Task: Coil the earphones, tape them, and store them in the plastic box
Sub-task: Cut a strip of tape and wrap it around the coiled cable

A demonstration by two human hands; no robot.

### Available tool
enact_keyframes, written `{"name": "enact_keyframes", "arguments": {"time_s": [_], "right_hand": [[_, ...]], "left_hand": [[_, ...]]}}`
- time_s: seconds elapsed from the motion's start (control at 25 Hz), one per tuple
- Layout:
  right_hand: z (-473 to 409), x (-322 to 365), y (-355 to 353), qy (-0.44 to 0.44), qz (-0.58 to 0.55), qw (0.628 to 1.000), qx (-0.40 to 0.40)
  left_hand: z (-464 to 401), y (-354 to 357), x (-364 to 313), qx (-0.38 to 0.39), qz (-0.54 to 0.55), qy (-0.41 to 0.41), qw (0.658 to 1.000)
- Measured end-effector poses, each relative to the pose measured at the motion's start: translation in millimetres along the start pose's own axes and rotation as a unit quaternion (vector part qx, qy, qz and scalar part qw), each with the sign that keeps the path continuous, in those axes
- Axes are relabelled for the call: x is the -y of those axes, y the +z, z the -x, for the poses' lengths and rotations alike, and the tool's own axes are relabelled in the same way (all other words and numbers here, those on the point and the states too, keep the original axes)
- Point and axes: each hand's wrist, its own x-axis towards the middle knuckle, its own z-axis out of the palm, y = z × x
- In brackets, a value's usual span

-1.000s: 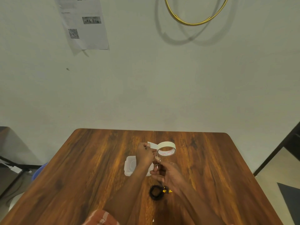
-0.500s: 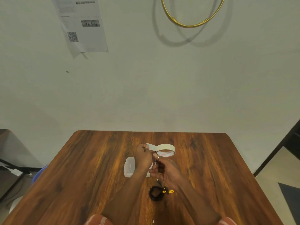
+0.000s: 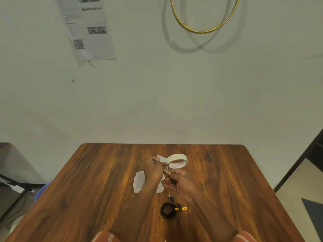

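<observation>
Black earphones (image 3: 168,210) lie coiled on the wooden table (image 3: 97,186), with a small yellow strap (image 3: 181,208) at their right side. A clear plastic box (image 3: 139,183) sits behind them, partly hidden by my left forearm. My left hand (image 3: 153,169) pinches the free end of a strip pulled from a white tape roll (image 3: 178,161), which hangs in the air just right of it. My right hand (image 3: 181,183) grips small scissors (image 3: 168,169) whose blades point up at the strip between hand and roll.
The table's far edge meets a pale wall carrying a printed sheet (image 3: 87,28) and a gold hoop (image 3: 204,16). A blue object (image 3: 41,190) sits on the floor off the left edge. Dark furniture (image 3: 312,154) stands at right.
The view has tilted a little. Both hands stay together with the tape; the scissors' blades have come up to the pulled strip.
</observation>
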Motion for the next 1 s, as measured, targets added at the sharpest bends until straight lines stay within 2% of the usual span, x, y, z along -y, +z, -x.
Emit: {"name": "enact_keyframes", "arguments": {"time_s": [0.08, 0.2, 0.24, 0.32, 0.36, 0.4, 0.48, 0.52, 0.6, 0.72, 0.8, 0.92, 1.0], "right_hand": [[-2.0, 2.8, -8.6, 0.041, -0.007, 0.999, 0.030], [0.0, 2.2, -36.3, 0.121, 0.058, 0.986, 0.095], [3.9, -0.6, -48.0, 0.147, 0.094, 0.980, 0.097], [14.5, -12.5, -75.6, 0.167, 0.227, 0.959, 0.012], [17.6, -24.9, -93.7, 0.151, 0.332, 0.929, -0.063], [18.7, -38.9, -112.1, 0.127, 0.435, 0.881, -0.134], [20.6, -67.1, -139.9, 0.109, 0.589, 0.771, -0.216], [21.3, -78.1, -150.0, 0.112, 0.621, 0.741, -0.231], [22.8, -90.2, -155.5, 0.115, 0.653, 0.704, -0.254], [22.7, -89.3, -153.3, 0.130, 0.672, 0.677, -0.271], [20.9, -88.2, -149.5, 0.148, 0.674, 0.672, -0.268], [24.6, -75.6, -140.2, 0.157, 0.652, 0.691, -0.270], [26.3, -57.4, -130.3, 0.113, 0.635, 0.713, -0.275]], "left_hand": [[-3.1, 1.4, 2.6, 0.000, -0.012, -0.001, 1.000], [-7.9, 3.7, 10.2, 0.022, -0.026, -0.023, 0.999], [-9.2, 4.4, 13.6, 0.030, -0.037, -0.026, 0.999], [-9.4, 3.9, 18.2, 0.038, -0.071, -0.012, 0.997], [-9.1, 4.5, 22.2, 0.042, -0.092, -0.003, 0.995], [-9.6, 4.9, 26.3, 0.046, -0.110, 0.005, 0.993], [-7.4, 6.5, 35.0, 0.063, -0.137, 0.007, 0.989], [-5.3, 8.7, 38.9, 0.071, -0.149, 0.006, 0.986], [-0.8, 13.5, 44.7, 0.072, -0.169, 0.000, 0.983], [5.6, 21.7, 54.4, 0.080, -0.177, 0.005, 0.981], [6.5, 25.2, 57.4, 0.090, -0.186, 0.014, 0.978], [7.6, 29.6, 59.8, 0.098, -0.189, 0.017, 0.977], [8.8, 32.5, 59.7, 0.107, -0.201, 0.028, 0.973]]}}
